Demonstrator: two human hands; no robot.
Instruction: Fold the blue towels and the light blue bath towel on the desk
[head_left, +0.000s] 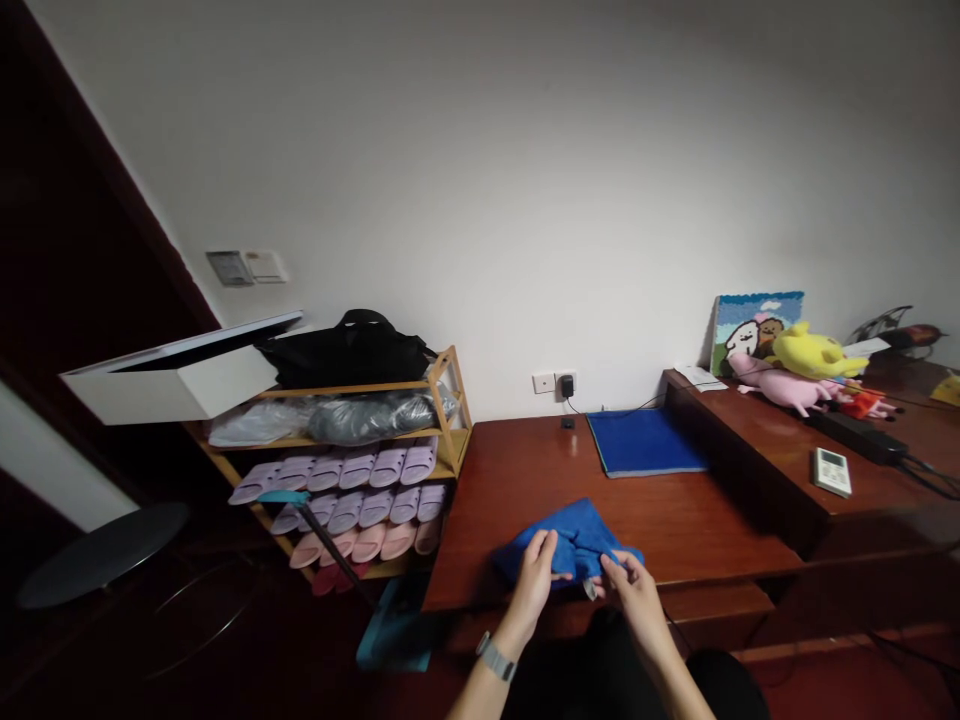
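A crumpled blue cloth [589, 522] is held at the front edge of the reddish-brown desk [517, 460]. My left hand [535, 572] pinches its near left part, thumb on top. On the right side, my right hand [628, 582] grips another part of the same cloth between thumb and fingers. A small pale tag [591, 589] hangs from the cloth between the two hands. Farther back, a second blue cloth [645, 442] lies flat and spread out near the wall.
Left of the desk stands a wooden rack [450, 440] of slippers, with a black bag [352, 350] and a white box [172, 385] on top. At right, a raised ledge [795, 480] carries plush toys [780, 385], a white remote [832, 471] and cables. A charger [566, 384] is plugged into the wall.
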